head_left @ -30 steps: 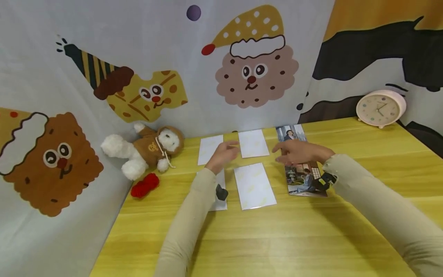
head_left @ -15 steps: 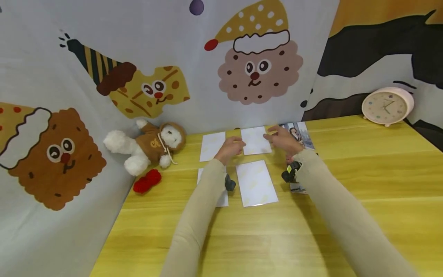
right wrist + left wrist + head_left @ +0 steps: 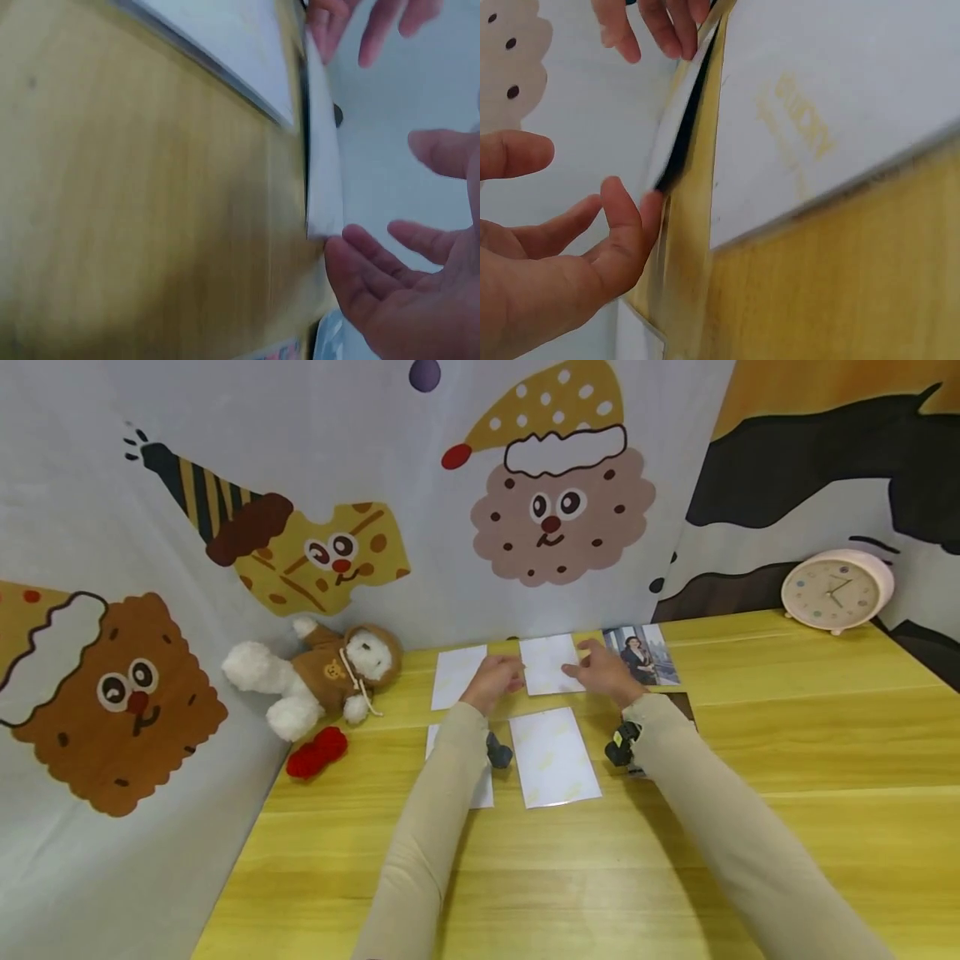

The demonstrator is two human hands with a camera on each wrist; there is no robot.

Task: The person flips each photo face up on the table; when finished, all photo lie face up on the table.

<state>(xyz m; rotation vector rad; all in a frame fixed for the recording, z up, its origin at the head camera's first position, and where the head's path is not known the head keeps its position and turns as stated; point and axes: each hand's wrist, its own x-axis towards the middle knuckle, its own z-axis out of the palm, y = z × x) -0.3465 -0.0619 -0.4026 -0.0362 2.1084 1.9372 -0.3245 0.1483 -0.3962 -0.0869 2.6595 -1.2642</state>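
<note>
Both hands are at the back middle photo print (image 3: 546,665), which lies white side up. In the left wrist view its near edge tilts up and shows a dark underside. My left hand (image 3: 495,681) pinches its left end by the fingertips, other fingers spread. The right hand (image 3: 609,672) has its fingertips at the right end, with one finger held apart, as the right wrist view shows. Nearby lie more white-backed prints: one in front (image 3: 555,756), one at the back left (image 3: 457,675), and one partly under the left forearm.
Right of the hands, a picture-side-up photo (image 3: 643,653) lies above another, mostly hidden by the right forearm. A plush toy (image 3: 322,672) and a red knitted piece (image 3: 317,753) sit at left. A round clock (image 3: 836,592) stands back right, before the printed cloth wall.
My right hand has moved left from the picture-side-up photos to the right end of the back middle print. The left hand has shifted slightly to its left end, and the print now tilts.
</note>
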